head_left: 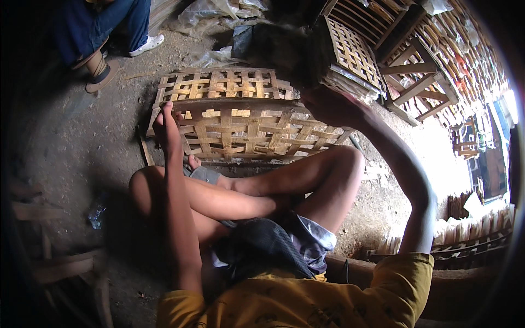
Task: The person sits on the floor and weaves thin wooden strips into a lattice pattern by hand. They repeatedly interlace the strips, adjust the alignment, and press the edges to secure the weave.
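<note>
In front of my crossed legs, a woven bamboo panel (226, 131) of flat slats stands tilted, its long upper edge a dark strip. My left hand (167, 124) is closed on the left end of that edge, thumb up. At the other end, my right hand (332, 108) reaches the edge with its fingers bent. Shadow hides those fingertips, but the hand appears closed around the strip. Just beyond lies a second lattice surface (219, 82) of the same slats; I cannot tell whether the two are joined. My toes (194, 162) are by the panel's lower edge.
A stack of woven panels (354, 52) leans near a wooden frame (418, 87) at the far right. Another person's shoe (146, 46) is at the far left. Plastic sheeting (210, 16) lies on the dirt floor (82, 145). A wooden stool (63, 265) stands near left.
</note>
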A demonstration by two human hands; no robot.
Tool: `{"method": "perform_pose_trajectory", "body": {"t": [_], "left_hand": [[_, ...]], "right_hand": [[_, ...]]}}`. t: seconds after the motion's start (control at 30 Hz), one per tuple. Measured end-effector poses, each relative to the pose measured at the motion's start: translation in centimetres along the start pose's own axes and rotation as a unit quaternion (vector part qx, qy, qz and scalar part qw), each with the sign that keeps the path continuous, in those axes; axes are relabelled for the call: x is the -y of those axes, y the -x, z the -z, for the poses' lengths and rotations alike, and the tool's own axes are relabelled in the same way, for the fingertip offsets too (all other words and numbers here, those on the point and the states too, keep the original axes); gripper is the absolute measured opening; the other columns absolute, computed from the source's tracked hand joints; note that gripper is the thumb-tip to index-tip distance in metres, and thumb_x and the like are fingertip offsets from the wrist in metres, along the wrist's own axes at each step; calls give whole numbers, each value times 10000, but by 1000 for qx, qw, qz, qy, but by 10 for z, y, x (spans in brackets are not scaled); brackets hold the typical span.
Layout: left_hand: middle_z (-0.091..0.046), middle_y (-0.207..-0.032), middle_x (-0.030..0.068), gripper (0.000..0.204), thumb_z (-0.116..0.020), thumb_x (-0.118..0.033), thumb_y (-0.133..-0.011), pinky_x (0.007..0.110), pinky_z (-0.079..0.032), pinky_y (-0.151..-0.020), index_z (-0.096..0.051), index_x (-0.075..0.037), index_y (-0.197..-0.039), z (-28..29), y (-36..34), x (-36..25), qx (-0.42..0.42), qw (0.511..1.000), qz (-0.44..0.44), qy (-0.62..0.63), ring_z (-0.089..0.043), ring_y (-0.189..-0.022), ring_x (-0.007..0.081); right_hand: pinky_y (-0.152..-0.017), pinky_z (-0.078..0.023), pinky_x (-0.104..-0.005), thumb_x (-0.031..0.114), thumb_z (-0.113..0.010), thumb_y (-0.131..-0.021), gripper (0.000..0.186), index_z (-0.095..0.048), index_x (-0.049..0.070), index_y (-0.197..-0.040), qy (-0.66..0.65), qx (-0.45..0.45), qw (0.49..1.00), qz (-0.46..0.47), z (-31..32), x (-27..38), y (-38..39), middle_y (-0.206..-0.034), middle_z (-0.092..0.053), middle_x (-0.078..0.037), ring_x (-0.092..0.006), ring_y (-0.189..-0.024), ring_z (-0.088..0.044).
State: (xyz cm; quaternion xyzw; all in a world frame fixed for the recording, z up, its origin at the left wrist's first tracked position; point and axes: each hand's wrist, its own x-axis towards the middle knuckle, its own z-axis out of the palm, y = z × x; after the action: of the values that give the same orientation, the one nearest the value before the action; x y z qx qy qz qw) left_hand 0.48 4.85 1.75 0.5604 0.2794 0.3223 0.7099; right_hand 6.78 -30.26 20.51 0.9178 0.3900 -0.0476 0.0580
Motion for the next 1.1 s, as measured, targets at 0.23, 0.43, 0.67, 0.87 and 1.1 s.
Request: {"method": "perform_pose_trajectory", "body": {"t": [0.23,0.43,0.67,0.87,1.1], "left_hand": [[-630,-745,18,490,-622,-487,-927,269,-394,-628,-706,-4,-932,2,-7,5,11,999,-14,-38,-533,-662,106],[-623,-738,17,497,-617,-492,-928,271,-402,-652,-709,-4,-941,-3,-6,6,16,1000,-2,4,-546,-690,108],[-630,-719,14,542,-609,-546,-896,277,-388,-671,-718,-17,-934,3,-5,0,14,998,6,-61,-537,-702,116],[-644,-702,21,533,-606,-533,-883,281,-388,-672,-722,-13,-909,6,-6,1,35,996,-11,-85,-541,-700,126],[-633,-693,31,508,-595,-510,-899,285,-398,-674,-725,-20,-920,0,-9,3,37,996,-8,-81,-553,-701,133]], "right_hand": [[-717,-552,-502,144,-532,-947,186,-664,46,-861,27,-90,996,9,-15,-2,-9,-804,-693,-199,-379,-783,-701],[-676,-544,-496,199,-554,-951,235,-673,43,-822,63,-160,985,24,-24,8,-21,-762,-678,-188,-379,-743,-693],[-611,-535,-496,233,-566,-972,303,-682,14,-799,-21,-105,992,-61,-23,2,-25,-748,-661,-193,-379,-708,-680],[-734,-514,-480,305,-627,-972,274,-710,44,-950,-1,-36,995,-98,-7,4,-8,-855,-691,-190,-371,-831,-682],[-738,-526,-467,253,-583,-993,243,-679,36,-937,-16,-127,977,-170,-19,-77,50,-871,-685,-186,-348,-830,-683]]}}
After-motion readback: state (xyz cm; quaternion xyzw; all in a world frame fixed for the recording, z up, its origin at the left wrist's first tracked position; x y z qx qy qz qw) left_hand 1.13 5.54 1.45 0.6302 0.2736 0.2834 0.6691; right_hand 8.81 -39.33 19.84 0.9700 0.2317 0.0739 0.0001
